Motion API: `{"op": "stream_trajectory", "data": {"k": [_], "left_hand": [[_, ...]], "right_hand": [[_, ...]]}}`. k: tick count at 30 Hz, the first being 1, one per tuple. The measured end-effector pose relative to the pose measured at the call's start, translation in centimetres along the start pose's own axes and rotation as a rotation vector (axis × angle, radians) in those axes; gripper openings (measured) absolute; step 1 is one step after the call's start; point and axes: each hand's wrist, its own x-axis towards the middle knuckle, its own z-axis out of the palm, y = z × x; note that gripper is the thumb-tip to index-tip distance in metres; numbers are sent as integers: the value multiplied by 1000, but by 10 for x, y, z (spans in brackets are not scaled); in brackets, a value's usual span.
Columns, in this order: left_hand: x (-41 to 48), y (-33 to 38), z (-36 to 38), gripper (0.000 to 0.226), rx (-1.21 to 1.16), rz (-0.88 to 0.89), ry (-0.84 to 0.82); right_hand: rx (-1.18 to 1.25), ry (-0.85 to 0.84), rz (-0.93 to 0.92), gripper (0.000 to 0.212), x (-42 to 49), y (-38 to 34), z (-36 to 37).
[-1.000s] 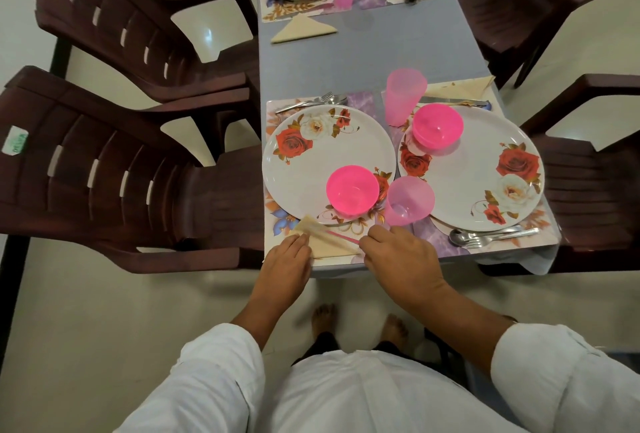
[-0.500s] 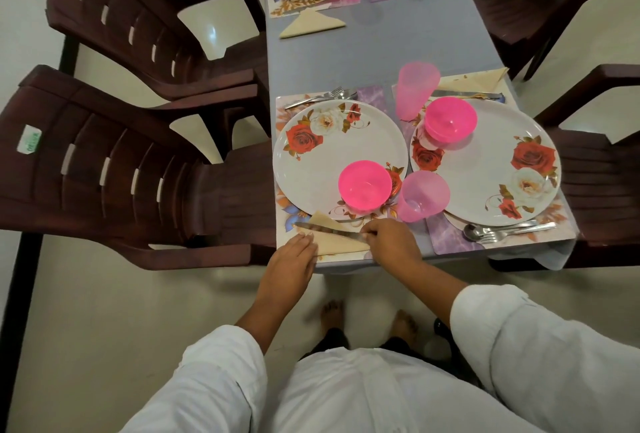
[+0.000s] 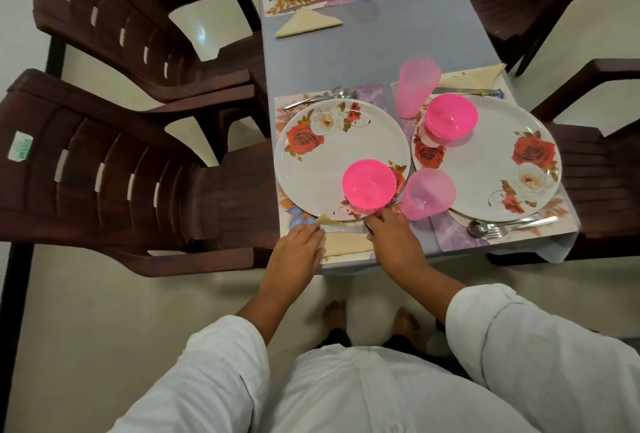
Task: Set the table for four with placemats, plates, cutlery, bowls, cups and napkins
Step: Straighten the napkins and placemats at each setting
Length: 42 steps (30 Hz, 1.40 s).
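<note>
At the left, a dark brown plastic chair [image 3: 114, 169] sits pushed up beside the grey table [image 3: 363, 48]. The left hand [image 3: 298, 249] is at the table's near edge, fingers straight and together, pressing flat on the left corner of a folded beige napkin [image 3: 349, 244]. The napkin lies on the near strip of the floral placemat [image 3: 287, 117], just near of the rose plate [image 3: 332, 155]. A table knife [image 3: 343, 230] lies across the napkin, left to right. The right hand [image 3: 393, 240] is knuckles up, fingers curled down and clamped on the knife's right end. A pink bowl [image 3: 369, 183] sits on the plate's near right part, just beyond the right hand. A fork [image 3: 318, 97] lies on the placemat far of the plate. A pink cup [image 3: 427, 193] stands between the two near plates. The right plate [image 3: 491, 169] carries a second pink bowl [image 3: 450, 115] at its far left, with a second pink cup [image 3: 415, 86] just far-left of it. A spoon and fork pair [image 3: 502, 226] lies near of the right plate. A second napkin [image 3: 474, 77] lies far of that plate. At the far end is a third napkin [image 3: 308, 23]; more plates are cut off by the top edge.
</note>
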Motion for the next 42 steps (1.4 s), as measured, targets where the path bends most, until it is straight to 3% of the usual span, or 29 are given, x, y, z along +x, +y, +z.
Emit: {"op": "stream_trajectory", "data": {"k": [4, 13, 21, 28, 34, 42], "left_hand": [[2, -2, -2, 36, 55, 26, -51], [2, 2, -14, 28, 12, 80, 34], [42, 28, -54, 27, -236, 41, 255], [119, 64, -93, 42, -294, 88, 277], [164, 93, -103, 49, -180, 135, 280], [182, 101, -100, 60, -52, 69, 191]], "right_hand": [[-24, -15, -2, 37, 0, 2, 1], [-81, 18, -39, 42, -13, -8, -12], [-81, 259, -138, 28, -13, -42, -67], [-86, 499, -32, 34, 11, -27, -141], [-147, 429, 144, 49, 29, 17, -168], [-106, 371, 112, 58, 52, 48, -175]]}}
